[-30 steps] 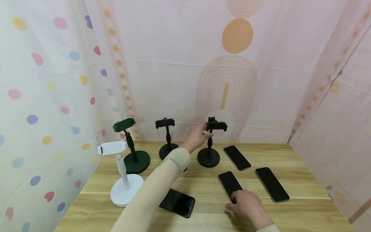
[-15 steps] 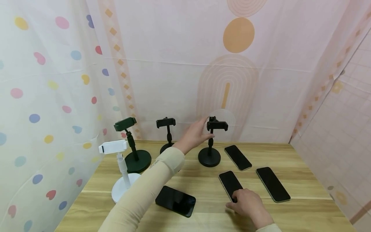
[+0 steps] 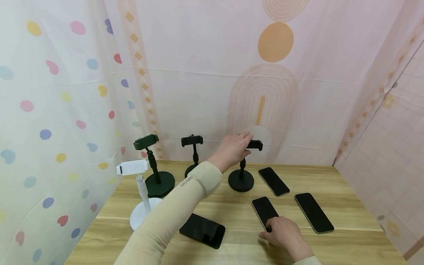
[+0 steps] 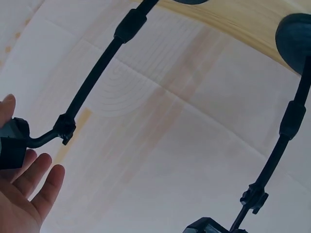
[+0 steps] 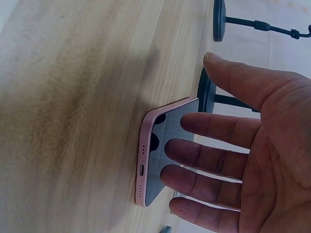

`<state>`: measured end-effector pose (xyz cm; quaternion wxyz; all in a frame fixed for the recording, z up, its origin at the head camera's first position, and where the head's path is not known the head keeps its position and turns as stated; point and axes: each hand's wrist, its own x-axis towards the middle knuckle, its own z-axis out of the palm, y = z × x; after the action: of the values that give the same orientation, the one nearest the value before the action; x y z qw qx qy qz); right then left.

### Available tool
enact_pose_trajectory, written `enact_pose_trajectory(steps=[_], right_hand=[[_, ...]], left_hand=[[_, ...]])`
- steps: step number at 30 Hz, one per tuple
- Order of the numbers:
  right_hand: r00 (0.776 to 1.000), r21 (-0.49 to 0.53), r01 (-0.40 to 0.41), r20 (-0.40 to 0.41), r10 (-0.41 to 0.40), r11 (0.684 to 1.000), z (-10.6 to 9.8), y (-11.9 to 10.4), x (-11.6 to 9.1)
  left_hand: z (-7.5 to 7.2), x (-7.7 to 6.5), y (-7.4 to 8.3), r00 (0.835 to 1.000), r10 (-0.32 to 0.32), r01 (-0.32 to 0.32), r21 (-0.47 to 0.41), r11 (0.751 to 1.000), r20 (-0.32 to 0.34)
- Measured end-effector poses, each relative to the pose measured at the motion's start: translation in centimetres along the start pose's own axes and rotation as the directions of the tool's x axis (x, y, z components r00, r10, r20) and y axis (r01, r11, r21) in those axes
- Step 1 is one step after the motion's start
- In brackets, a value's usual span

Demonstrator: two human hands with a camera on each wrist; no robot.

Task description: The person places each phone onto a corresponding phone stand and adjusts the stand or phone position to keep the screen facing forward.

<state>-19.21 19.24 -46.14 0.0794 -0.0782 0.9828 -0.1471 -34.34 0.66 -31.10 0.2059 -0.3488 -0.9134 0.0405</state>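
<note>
My left hand reaches to the rightmost black phone stand and holds its clamp head. The left wrist view shows the clamp head between thumb and fingers, with the outer fingers extended loosely. Part of the clamp is hidden by the hand in the head view. At the front right, my right hand is over the near end of a phone lying screen up. Its fingers are mostly straight, tips close over the pink-edged phone, thumb apart.
White, green and black phone stands stand to the left, the black one partly behind my forearm. Another phone lies front centre; two more, back and front, lie right. A patterned curtain borders the wooden table.
My left hand has moved right, from beside the rightmost black stand onto its clamp head, now covering the clamp's left part. The right hand stays over the phone.
</note>
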Motion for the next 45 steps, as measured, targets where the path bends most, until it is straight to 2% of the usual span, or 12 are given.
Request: enact_pose_trajectory(steps=[5,11,19,26,32,40,45], right_hand=[[1.0,-0.006,-0.001,-0.012,0.001,1.0,0.2,0.1,0.2],[1.0,-0.007,-0.002,-0.012,0.002,1.0,0.3,0.0,0.5],[0.999,-0.016,0.003,-0.036,-0.004,1.0,0.3,0.1,0.6],[0.996,-0.027,0.002,-0.086,-0.004,1.0,-0.3,0.3,0.6],[0.996,-0.028,-0.014,-0.089,0.012,0.999,-0.3,0.4,0.4],[0.992,-0.049,-0.031,-0.123,0.025,0.998,0.1,0.6,0.5],[0.986,-0.063,-0.033,-0.162,0.022,0.998,0.1,0.7,0.4]], left_hand=[[0.3,0.2,0.0,1.0,0.01,-0.009,0.05,0.999,-0.007],[0.5,0.2,0.0,0.999,0.017,-0.012,0.103,0.995,-0.048],[0.7,0.2,0.5,0.996,0.052,-0.035,0.21,0.977,-0.071],[0.8,0.6,1.0,0.991,0.09,-0.065,0.23,0.971,-0.096],[0.9,0.8,1.2,0.988,0.105,-0.078,0.226,0.971,-0.109],[0.0,1.4,1.0,0.994,0.093,-0.082,0.194,0.978,-0.05],[-1.0,1.9,0.8,0.998,0.047,-0.052,0.113,0.992,0.046]])
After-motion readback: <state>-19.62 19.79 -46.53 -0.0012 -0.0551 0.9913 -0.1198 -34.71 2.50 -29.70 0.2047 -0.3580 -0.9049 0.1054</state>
